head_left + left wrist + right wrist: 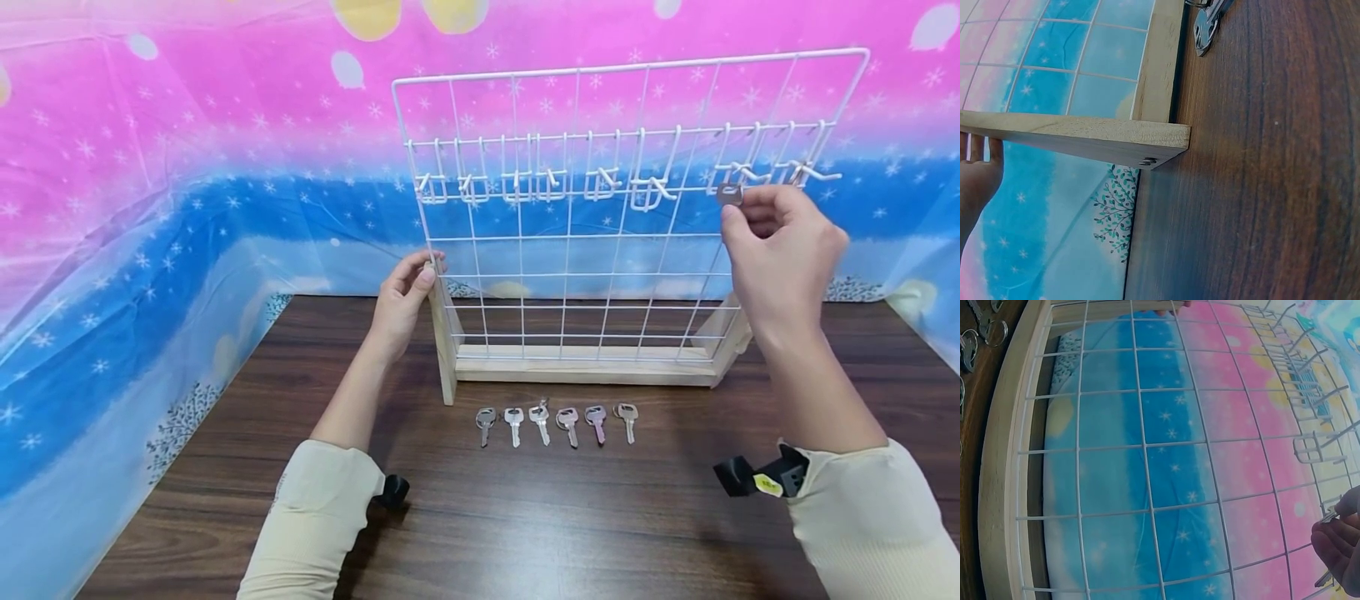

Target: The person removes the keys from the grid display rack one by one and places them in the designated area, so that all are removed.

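A white wire grid rack [570, 239] stands on a wooden base [585, 371], with a row of white hooks [648, 192] across its upper part. My right hand [787, 250] pinches a key [729, 193] by its head, close under a hook near the right end. At the rightmost hook another key [797, 173] shows, partly behind my fingers. My left hand [405, 296] grips the top of the rack's left wooden upright [444, 342], thumb in front; in the left wrist view its fingers [995, 150] reach behind the wood.
Several keys [567, 425] with rings lie in a row on the dark wooden table [525, 508], in front of the base. A pink and blue patterned cloth [247, 200] hangs behind and to the left of the table.
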The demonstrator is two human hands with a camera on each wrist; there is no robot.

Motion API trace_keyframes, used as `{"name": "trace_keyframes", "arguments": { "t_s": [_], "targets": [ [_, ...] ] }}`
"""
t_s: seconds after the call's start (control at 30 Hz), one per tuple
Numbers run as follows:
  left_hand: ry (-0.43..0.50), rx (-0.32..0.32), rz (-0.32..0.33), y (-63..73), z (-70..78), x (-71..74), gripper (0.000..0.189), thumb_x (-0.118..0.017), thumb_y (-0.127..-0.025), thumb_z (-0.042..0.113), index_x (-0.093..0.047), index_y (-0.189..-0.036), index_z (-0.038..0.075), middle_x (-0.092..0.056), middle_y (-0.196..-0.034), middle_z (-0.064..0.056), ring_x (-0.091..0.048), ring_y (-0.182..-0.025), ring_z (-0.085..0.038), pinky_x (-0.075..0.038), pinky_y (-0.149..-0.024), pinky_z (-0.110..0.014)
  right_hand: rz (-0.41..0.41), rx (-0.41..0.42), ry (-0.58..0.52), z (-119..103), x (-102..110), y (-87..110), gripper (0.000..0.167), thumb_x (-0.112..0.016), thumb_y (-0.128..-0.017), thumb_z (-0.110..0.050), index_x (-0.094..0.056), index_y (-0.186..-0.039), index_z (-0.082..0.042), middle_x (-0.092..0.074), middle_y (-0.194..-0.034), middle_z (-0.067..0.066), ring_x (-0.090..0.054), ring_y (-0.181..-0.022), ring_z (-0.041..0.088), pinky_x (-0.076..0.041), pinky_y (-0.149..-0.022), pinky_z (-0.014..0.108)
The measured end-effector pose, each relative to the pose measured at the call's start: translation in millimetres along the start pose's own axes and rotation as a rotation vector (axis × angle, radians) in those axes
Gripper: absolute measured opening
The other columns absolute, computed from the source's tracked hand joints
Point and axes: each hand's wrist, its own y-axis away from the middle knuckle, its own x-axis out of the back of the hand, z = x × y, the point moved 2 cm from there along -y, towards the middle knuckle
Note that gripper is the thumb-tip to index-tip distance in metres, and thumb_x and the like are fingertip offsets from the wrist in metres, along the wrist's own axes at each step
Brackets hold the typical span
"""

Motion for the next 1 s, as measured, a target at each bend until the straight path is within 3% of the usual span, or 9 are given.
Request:
{"name": "trace_keyframes", "arguments": {
  "t_s": [0.27, 0.6, 0.73, 1.0],
  "targets": [
    [0.015, 0.011, 0.002, -1.9, 1.0, -1.1, 0.035, -0.054, -0.094, 0.018, -0.051, -0.121, -0.005, -0.057, -0.114, -0.005, -0.053, -0.107, -0.016, -0.043, -0.088, -0.029, 0.030, 0.008, -0.041, -1.7, 1.4, 1.9, 0.013, -0.063, -0.086, -0.020, -0.070, -0.093, -0.011, -0.057, -0.073, -0.015, -0.054, -0.065, -0.002, -0.041, -0.064, 0.014],
    [0.005, 0.006, -0.001, -1.4, 1.1, -0.3, 0.034, -0.053, -0.094, 0.017, -0.052, -0.120, -0.004, -0.058, -0.113, 0.000, -0.053, -0.107, -0.016, -0.042, -0.089, -0.030, 0.074, 0.056, -0.056, -2.7, 5.7, 8.4, 0.007, -0.062, -0.086, -0.018, -0.067, -0.085, -0.014, -0.056, -0.071, -0.018, -0.055, -0.063, -0.001, -0.041, -0.063, 0.014],
    [0.004, 0.007, -0.002, -1.2, 1.0, 0.4, 0.035, -0.054, -0.094, 0.018, -0.052, -0.121, -0.004, -0.057, -0.116, -0.006, -0.054, -0.108, -0.016, -0.042, -0.090, -0.030, 0.078, 0.056, -0.072, -4.6, 8.4, 11.8, 0.004, -0.063, -0.085, -0.017, -0.067, -0.085, -0.019, -0.057, -0.072, -0.018, -0.056, -0.064, -0.001, -0.042, -0.063, 0.013],
    [0.011, 0.029, 0.009, -0.4, 1.2, 0.5, 0.029, -0.051, -0.096, 0.012, -0.052, -0.120, -0.004, -0.055, -0.120, -0.014, -0.054, -0.110, -0.018, -0.042, -0.091, -0.031, 0.092, 0.080, -0.086, -12.1, 15.4, 19.3, 0.010, -0.063, -0.086, -0.019, -0.068, -0.088, -0.011, -0.060, -0.076, -0.013, -0.057, -0.066, 0.000, -0.044, -0.065, 0.014]
  ]
}}
